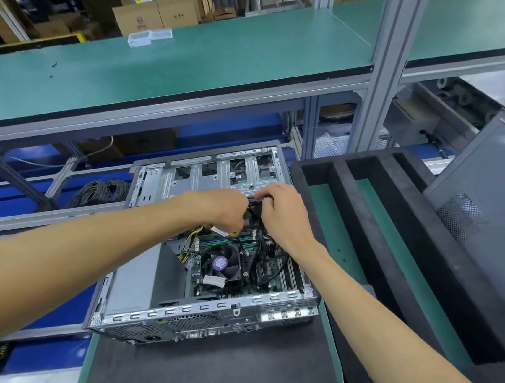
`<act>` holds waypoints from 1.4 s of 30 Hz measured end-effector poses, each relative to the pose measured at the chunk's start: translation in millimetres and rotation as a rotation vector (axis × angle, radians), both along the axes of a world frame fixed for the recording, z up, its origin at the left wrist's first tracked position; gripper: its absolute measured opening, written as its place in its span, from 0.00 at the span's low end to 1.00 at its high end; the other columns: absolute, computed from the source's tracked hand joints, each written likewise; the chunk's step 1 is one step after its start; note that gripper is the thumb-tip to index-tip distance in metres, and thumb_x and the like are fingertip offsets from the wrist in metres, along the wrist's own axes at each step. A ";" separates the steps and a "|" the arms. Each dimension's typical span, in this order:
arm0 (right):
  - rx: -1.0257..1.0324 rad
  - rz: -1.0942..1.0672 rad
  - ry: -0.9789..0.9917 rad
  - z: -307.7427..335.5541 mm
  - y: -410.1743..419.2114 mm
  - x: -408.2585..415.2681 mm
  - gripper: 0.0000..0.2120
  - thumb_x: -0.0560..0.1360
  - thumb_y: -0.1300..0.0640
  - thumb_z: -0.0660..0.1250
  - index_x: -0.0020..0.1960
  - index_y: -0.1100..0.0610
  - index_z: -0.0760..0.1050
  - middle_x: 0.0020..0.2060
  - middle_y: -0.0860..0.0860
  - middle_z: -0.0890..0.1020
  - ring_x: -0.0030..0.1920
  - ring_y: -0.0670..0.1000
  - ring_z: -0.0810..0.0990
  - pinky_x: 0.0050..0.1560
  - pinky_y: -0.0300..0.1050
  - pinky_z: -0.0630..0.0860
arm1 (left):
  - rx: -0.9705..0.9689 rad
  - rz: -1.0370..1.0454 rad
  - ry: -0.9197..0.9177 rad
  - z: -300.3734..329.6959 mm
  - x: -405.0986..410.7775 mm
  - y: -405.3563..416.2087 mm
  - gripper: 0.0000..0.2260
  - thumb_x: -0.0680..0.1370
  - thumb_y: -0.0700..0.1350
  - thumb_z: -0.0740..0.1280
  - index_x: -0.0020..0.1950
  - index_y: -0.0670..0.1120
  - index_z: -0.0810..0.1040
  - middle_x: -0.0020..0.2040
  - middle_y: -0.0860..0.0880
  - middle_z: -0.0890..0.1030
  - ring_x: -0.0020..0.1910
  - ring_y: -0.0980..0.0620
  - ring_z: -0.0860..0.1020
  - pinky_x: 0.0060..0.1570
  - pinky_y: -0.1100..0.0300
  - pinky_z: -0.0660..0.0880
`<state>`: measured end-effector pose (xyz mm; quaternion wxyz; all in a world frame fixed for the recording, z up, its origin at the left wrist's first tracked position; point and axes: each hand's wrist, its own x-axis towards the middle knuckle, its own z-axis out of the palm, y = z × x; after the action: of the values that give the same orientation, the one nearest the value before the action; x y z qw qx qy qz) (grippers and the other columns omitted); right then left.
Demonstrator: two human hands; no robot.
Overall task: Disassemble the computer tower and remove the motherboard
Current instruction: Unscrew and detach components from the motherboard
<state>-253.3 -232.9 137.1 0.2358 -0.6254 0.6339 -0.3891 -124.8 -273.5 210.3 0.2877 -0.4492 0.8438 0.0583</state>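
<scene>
I am freeing black cables above the green motherboard in the open grey metal tower: left hand and right hand fingers are pinching them; next I judge unplugging needs a straight pull.

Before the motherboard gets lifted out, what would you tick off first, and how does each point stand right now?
1. Side cover off the computer tower: ok, the inside is open to view.
2. Cables clear of the motherboard: not ok, black ones cross it.
3. Fan removed: not ok, it sits on the board.
4. Both hands free: not ok, the left hand and right hand pinch black cables near the drive cage.
5. Board screws out: cannot tell.
6. Place to set parts: ok, the foam tray lies beside the tower.
</scene>
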 end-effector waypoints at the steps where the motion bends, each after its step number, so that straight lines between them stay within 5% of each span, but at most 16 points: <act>1: 0.000 -0.003 -0.014 0.6 0.6 0.1 0.15 0.79 0.65 0.57 0.54 0.55 0.81 0.56 0.49 0.81 0.62 0.49 0.72 0.65 0.49 0.69 | -0.011 -0.013 -0.013 1.4 0.7 1.5 0.12 0.80 0.48 0.64 0.40 0.42 0.72 0.36 0.47 0.74 0.34 0.47 0.73 0.36 0.53 0.73; 4: -0.004 0.003 -0.018 1.4 0.6 -0.9 0.15 0.79 0.65 0.57 0.53 0.55 0.81 0.55 0.49 0.81 0.62 0.49 0.72 0.65 0.49 0.68 | -0.120 -0.277 -0.070 8.8 9.5 9.2 0.15 0.78 0.48 0.67 0.57 0.40 0.69 0.38 0.49 0.71 0.38 0.46 0.74 0.35 0.54 0.69; 8: -0.009 -0.001 -0.038 0.2 0.6 -1.7 0.15 0.79 0.65 0.57 0.53 0.54 0.81 0.55 0.48 0.81 0.62 0.49 0.72 0.64 0.48 0.69 | -0.136 -0.539 -0.160 14.2 12.5 9.4 0.08 0.79 0.45 0.62 0.55 0.41 0.71 0.41 0.45 0.78 0.36 0.45 0.74 0.35 0.52 0.73; 15: -0.033 0.007 0.029 -2.1 -1.2 -1.0 0.13 0.78 0.64 0.59 0.50 0.54 0.82 0.52 0.49 0.82 0.59 0.49 0.74 0.64 0.50 0.69 | -0.048 -0.134 -0.120 9.3 10.4 1.2 0.18 0.81 0.56 0.62 0.38 0.44 0.74 0.37 0.48 0.81 0.32 0.50 0.74 0.30 0.59 0.67; 18: -0.070 0.044 0.165 -0.5 -0.5 -0.6 0.12 0.77 0.61 0.61 0.49 0.54 0.84 0.48 0.48 0.84 0.57 0.50 0.75 0.64 0.49 0.69 | -0.103 -0.146 -0.174 10.6 20.7 5.6 0.17 0.78 0.60 0.64 0.44 0.46 0.70 0.35 0.52 0.70 0.38 0.47 0.73 0.36 0.55 0.66; 20: -0.056 0.198 0.214 1.5 2.7 0.3 0.12 0.77 0.60 0.62 0.51 0.53 0.84 0.47 0.48 0.85 0.52 0.49 0.78 0.60 0.48 0.74 | -0.095 -0.171 -0.152 12.3 28.3 9.9 0.13 0.78 0.57 0.65 0.50 0.48 0.69 0.37 0.53 0.69 0.35 0.50 0.71 0.36 0.55 0.65; 24: 0.153 0.577 0.517 1.0 11.5 2.4 0.14 0.79 0.57 0.61 0.57 0.47 0.83 0.43 0.47 0.84 0.33 0.44 0.74 0.48 0.49 0.80 | -0.164 -0.219 0.068 29.9 48.8 17.3 0.07 0.75 0.54 0.67 0.41 0.55 0.71 0.32 0.57 0.70 0.31 0.57 0.69 0.30 0.60 0.62; 27: 0.175 0.581 0.610 2.4 6.7 1.3 0.15 0.80 0.57 0.60 0.58 0.45 0.83 0.39 0.45 0.82 0.39 0.48 0.78 0.47 0.47 0.77 | -0.142 -0.223 0.222 33.6 60.0 25.9 0.07 0.74 0.56 0.68 0.44 0.54 0.79 0.34 0.56 0.77 0.35 0.55 0.74 0.28 0.64 0.63; 30: 0.134 0.534 0.614 0.1 3.8 3.5 0.15 0.81 0.57 0.60 0.59 0.46 0.83 0.34 0.43 0.74 0.30 0.42 0.69 0.44 0.45 0.74 | -0.048 -0.195 0.252 21.2 64.0 34.6 0.08 0.76 0.54 0.67 0.47 0.51 0.81 0.37 0.52 0.80 0.36 0.51 0.76 0.30 0.61 0.67; 35: 0.126 0.489 0.607 -4.1 4.8 6.0 0.15 0.80 0.56 0.60 0.58 0.46 0.84 0.42 0.48 0.85 0.30 0.45 0.69 0.40 0.43 0.71 | -0.003 -0.143 0.304 4.6 72.6 38.0 0.07 0.77 0.52 0.67 0.45 0.49 0.79 0.35 0.50 0.79 0.33 0.52 0.74 0.35 0.54 0.71; 42: 0.146 0.482 0.611 -1.5 5.8 6.6 0.15 0.80 0.56 0.60 0.59 0.46 0.83 0.46 0.48 0.86 0.37 0.49 0.76 0.45 0.45 0.78 | -0.042 -0.169 0.331 -0.9 73.9 37.3 0.06 0.78 0.52 0.66 0.44 0.51 0.78 0.35 0.51 0.79 0.33 0.53 0.74 0.33 0.55 0.71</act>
<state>-246.8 -227.1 135.7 0.1651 -0.8249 0.5358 -0.0724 -51.0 -236.2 209.4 0.1393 -0.3671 0.9154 0.0895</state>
